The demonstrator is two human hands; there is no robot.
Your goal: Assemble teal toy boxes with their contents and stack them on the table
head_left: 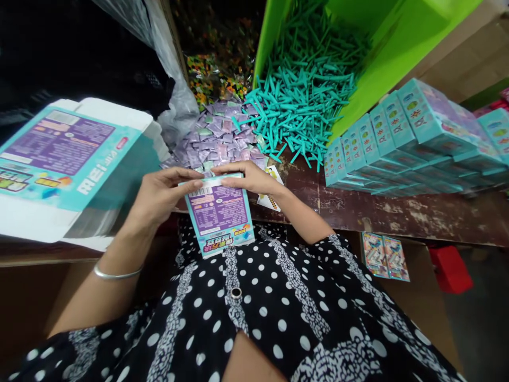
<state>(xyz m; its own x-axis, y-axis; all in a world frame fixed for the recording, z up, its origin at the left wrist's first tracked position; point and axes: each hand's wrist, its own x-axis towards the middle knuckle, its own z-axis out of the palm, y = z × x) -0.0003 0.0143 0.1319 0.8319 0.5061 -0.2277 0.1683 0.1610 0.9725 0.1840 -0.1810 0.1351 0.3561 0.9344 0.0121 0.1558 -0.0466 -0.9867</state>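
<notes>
A small teal and purple printed carton (221,212) is held upright at my chest, its text panel facing me. My left hand (161,191) grips its upper left corner, thumb along the top edge and fingers reaching over it. On the top right edge is my right hand (252,178), its thumb on the white strip at the top and its fingers bent over behind. The carton's far side is hidden. Just beyond the hands lies a heap of small purple sachets (222,135). A white card with yellow print (271,185) lies beside my right wrist.
Flattened teal cartons (59,154) are stacked at left. A green bin (374,101) spills teal pointed plastic sticks (302,101). Rows of closed cartons (397,138) stand at right on the worn brown table (421,215). Below are picture packs (385,257) and a red box (451,269).
</notes>
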